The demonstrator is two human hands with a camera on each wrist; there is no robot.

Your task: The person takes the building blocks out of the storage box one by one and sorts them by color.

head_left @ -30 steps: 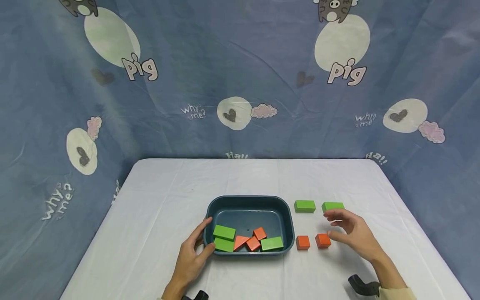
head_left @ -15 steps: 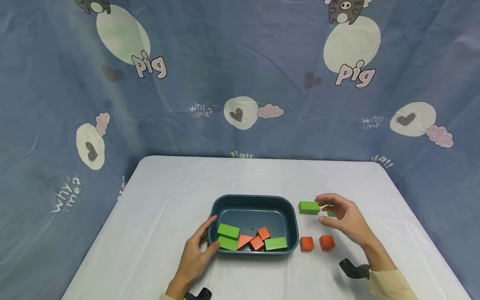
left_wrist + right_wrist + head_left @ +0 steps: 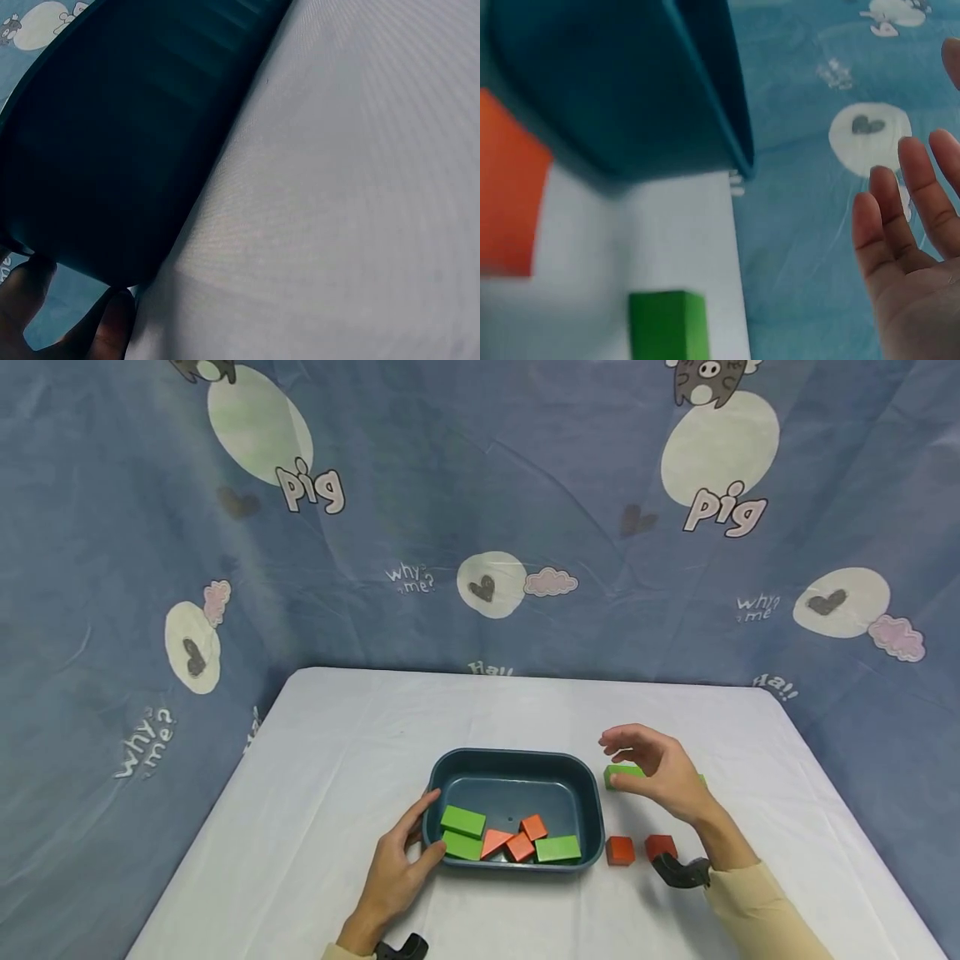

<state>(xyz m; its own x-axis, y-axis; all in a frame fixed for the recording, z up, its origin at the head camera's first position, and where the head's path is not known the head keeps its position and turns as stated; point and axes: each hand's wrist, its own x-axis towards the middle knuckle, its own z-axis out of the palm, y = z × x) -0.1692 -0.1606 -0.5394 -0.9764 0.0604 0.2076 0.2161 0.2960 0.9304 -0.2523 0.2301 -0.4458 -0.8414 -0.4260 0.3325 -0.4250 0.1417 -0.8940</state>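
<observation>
My left hand (image 3: 393,872) rests at the left end of a dark teal plastic bin (image 3: 517,866), its thumb and forefinger touching the wall and rim. Inside lie several green blocks (image 3: 463,820) and orange blocks (image 3: 520,847), gathered along the near side. In the left wrist view, fingertips (image 3: 116,319) touch the outside of the bin. My right hand (image 3: 660,772) hovers empty right of the bin, fingers loosely bent and thumb apart. It partly covers a green block (image 3: 619,774) on the table; another green block behind it is almost hidden.
An orange cube (image 3: 620,851) sits right of the bin, and a second orange cube (image 3: 661,845) is partly covered by the black wrist camera mount (image 3: 681,872). The white-covered table (image 3: 315,760) meets a blue printed curtain (image 3: 360,627) behind.
My right hand has moved left and away from me, from near the orange cubes to above the left green block. My left hand stays at the bin; the head view has shifted slightly.
</observation>
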